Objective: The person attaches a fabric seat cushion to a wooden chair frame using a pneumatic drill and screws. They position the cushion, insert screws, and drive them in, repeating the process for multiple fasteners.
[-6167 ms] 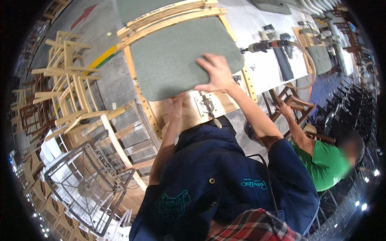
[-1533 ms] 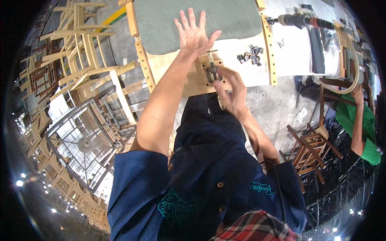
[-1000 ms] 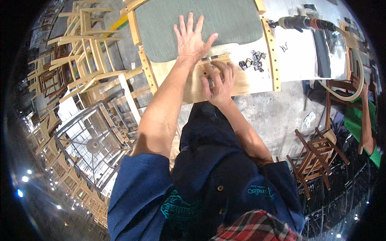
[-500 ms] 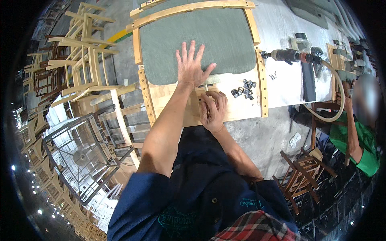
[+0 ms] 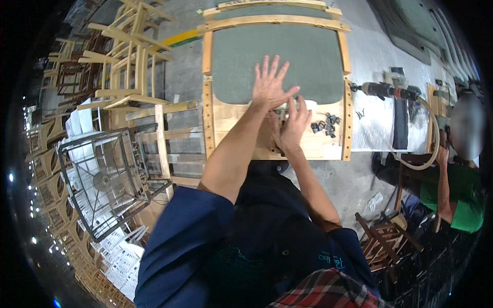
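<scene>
My left hand point(image 5: 272, 87) lies flat with spread fingers on a grey-green panel point(image 5: 313, 56) with rounded lower corners. My right hand point(image 5: 294, 123) is at the panel's near edge, its thumb apart from the bent fingers. What it grips there is mostly hidden. By its fingertips, a pale strip point(image 5: 310, 104) runs along that edge. The panel sits within a light wooden frame point(image 5: 208, 118) with a row of holes down each near side. Right of my right hand, several small dark pieces point(image 5: 324, 126) lie on the wooden board point(image 5: 233, 120).
A power tool point(image 5: 382, 90) with a beige hose point(image 5: 434, 123) lies right of the frame on a white-covered table point(image 5: 372, 131). Beyond it, a person in a green shirt point(image 5: 467, 200) works. Wooden chair frames point(image 5: 128, 61) and a caged fan point(image 5: 100, 179) stand at left.
The view has shifted, so the bench appears farther right. My right hand has moved forward from the board to the panel's near edge, its fingers less curled. My left hand stays flat on the panel.
</scene>
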The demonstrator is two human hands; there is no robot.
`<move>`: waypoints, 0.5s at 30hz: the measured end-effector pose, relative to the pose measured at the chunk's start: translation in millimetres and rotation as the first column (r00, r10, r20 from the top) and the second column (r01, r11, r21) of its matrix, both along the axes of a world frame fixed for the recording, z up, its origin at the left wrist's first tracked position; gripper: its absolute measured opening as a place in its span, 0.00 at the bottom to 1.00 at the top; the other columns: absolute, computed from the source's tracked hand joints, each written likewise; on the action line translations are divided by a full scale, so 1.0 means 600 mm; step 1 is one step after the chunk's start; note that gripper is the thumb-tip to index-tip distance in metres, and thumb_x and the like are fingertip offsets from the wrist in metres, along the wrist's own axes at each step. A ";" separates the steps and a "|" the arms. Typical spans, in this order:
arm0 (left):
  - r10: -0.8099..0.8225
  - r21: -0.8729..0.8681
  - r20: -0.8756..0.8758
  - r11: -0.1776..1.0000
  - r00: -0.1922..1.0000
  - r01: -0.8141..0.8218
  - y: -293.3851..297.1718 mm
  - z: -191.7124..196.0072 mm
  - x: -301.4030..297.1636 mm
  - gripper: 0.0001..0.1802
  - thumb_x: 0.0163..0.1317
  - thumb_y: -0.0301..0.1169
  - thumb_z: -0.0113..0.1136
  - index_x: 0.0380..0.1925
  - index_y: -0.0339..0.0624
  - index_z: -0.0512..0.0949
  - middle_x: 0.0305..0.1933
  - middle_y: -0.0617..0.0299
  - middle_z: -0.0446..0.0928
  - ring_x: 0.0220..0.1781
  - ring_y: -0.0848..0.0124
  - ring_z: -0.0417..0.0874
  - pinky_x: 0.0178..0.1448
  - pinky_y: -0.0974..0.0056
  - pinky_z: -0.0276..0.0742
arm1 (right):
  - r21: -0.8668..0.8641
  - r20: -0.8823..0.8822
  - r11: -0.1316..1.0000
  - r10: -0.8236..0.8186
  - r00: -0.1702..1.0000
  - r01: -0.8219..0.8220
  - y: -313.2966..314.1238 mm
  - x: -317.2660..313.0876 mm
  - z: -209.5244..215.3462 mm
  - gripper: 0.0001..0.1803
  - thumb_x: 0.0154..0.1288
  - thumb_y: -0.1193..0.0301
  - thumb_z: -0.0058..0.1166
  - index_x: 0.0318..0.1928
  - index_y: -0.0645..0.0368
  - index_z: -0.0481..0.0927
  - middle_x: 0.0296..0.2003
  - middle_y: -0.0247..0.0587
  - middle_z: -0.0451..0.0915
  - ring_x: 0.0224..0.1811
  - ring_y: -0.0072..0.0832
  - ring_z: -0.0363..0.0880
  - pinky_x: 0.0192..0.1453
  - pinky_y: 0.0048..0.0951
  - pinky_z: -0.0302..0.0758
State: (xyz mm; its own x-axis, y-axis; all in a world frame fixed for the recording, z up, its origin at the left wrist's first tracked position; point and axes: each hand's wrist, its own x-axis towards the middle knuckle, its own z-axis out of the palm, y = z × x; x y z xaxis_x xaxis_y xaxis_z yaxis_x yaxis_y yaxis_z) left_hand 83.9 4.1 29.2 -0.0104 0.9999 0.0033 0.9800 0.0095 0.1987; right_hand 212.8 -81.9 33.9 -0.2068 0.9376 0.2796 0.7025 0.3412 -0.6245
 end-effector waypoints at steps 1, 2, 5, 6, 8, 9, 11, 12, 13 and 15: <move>-0.016 -0.045 0.035 0.999 0.999 0.017 -0.002 -0.001 0.018 0.51 0.62 0.73 0.45 0.78 0.56 0.54 0.84 0.53 0.43 0.84 0.48 0.37 0.83 0.37 0.34 | 0.003 0.022 1.000 -0.002 1.000 0.002 -0.011 0.023 0.005 0.38 0.65 0.58 0.62 0.69 0.61 0.62 0.68 0.66 0.59 0.72 0.57 0.57 0.72 0.69 0.49; -0.006 -0.035 -0.010 0.999 1.000 0.006 0.001 0.000 0.015 0.52 0.62 0.73 0.45 0.78 0.56 0.53 0.84 0.53 0.42 0.84 0.48 0.37 0.83 0.37 0.34 | 0.004 0.044 1.000 -0.009 0.999 0.009 -0.020 0.038 0.010 0.38 0.64 0.58 0.63 0.68 0.62 0.62 0.67 0.66 0.61 0.71 0.57 0.58 0.72 0.68 0.51; -0.010 -0.017 -0.056 1.000 0.998 0.009 0.012 -0.023 0.003 0.54 0.60 0.75 0.46 0.78 0.56 0.53 0.84 0.53 0.43 0.84 0.48 0.38 0.82 0.36 0.35 | 0.081 0.051 0.995 0.055 0.997 -0.059 -0.047 0.087 0.035 0.36 0.62 0.61 0.66 0.66 0.61 0.66 0.62 0.61 0.67 0.62 0.57 0.66 0.66 0.54 0.64; -0.019 -0.003 -0.054 1.000 0.998 0.019 0.013 -0.030 -0.001 0.55 0.58 0.77 0.46 0.78 0.57 0.53 0.84 0.53 0.43 0.84 0.48 0.38 0.82 0.36 0.36 | -0.013 0.091 0.999 0.050 0.995 -0.049 -0.060 0.116 0.040 0.35 0.61 0.62 0.66 0.65 0.62 0.68 0.61 0.58 0.69 0.62 0.55 0.67 0.68 0.53 0.63; -0.038 0.034 -0.035 0.999 0.999 0.039 0.018 -0.022 -0.014 0.57 0.56 0.79 0.46 0.78 0.57 0.54 0.83 0.54 0.45 0.84 0.48 0.40 0.83 0.37 0.37 | -0.055 0.138 0.998 0.022 0.990 -0.014 -0.076 0.165 0.041 0.33 0.63 0.61 0.65 0.64 0.62 0.70 0.59 0.57 0.71 0.63 0.53 0.69 0.67 0.50 0.66; -0.070 0.034 -0.014 0.997 0.997 0.070 0.026 -0.017 -0.006 0.56 0.56 0.79 0.46 0.78 0.58 0.55 0.83 0.55 0.45 0.84 0.49 0.40 0.83 0.37 0.37 | -0.094 0.181 0.994 -0.037 0.983 0.055 -0.086 0.197 0.036 0.32 0.64 0.61 0.65 0.64 0.62 0.70 0.58 0.57 0.72 0.62 0.52 0.70 0.66 0.50 0.67; -0.113 0.033 -0.010 0.993 0.994 0.113 0.036 -0.016 -0.020 0.56 0.55 0.79 0.46 0.77 0.59 0.56 0.83 0.57 0.46 0.84 0.51 0.40 0.83 0.38 0.37 | -0.165 0.231 0.971 -0.131 0.964 0.171 -0.101 0.247 0.032 0.31 0.66 0.60 0.64 0.63 0.63 0.72 0.58 0.57 0.73 0.62 0.51 0.72 0.65 0.48 0.70; -0.133 0.060 -0.003 0.989 0.991 0.132 0.047 -0.023 -0.027 0.56 0.55 0.80 0.45 0.77 0.60 0.56 0.83 0.57 0.46 0.84 0.51 0.40 0.84 0.38 0.36 | -0.148 0.272 0.963 -0.179 0.945 0.225 -0.105 0.267 0.036 0.29 0.67 0.61 0.62 0.62 0.64 0.73 0.53 0.59 0.77 0.57 0.49 0.77 0.59 0.46 0.75; -0.151 0.086 0.004 0.985 0.989 0.150 0.059 -0.036 -0.032 0.56 0.55 0.80 0.45 0.77 0.60 0.57 0.83 0.58 0.46 0.84 0.52 0.40 0.84 0.38 0.36 | -0.190 0.243 0.945 -0.219 0.945 0.267 -0.112 0.284 0.038 0.28 0.67 0.62 0.62 0.61 0.64 0.73 0.51 0.58 0.79 0.53 0.48 0.80 0.56 0.45 0.77; -0.157 0.099 0.006 0.983 0.988 0.155 0.067 -0.043 -0.043 0.56 0.55 0.80 0.44 0.77 0.61 0.57 0.83 0.59 0.47 0.84 0.53 0.40 0.84 0.38 0.36 | -0.253 0.206 0.913 -0.273 0.940 0.321 -0.121 0.312 0.040 0.25 0.66 0.65 0.62 0.60 0.64 0.75 0.46 0.57 0.82 0.46 0.45 0.84 0.50 0.44 0.79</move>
State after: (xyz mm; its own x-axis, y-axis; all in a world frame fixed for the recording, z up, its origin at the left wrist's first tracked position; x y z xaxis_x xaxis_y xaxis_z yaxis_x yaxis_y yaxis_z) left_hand 58.4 44.2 3.2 0.1451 0.9842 0.1019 0.9652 -0.1634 0.2042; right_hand 400.1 -154.5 58.0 0.0735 0.9972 -0.0157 0.8436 -0.0706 -0.5324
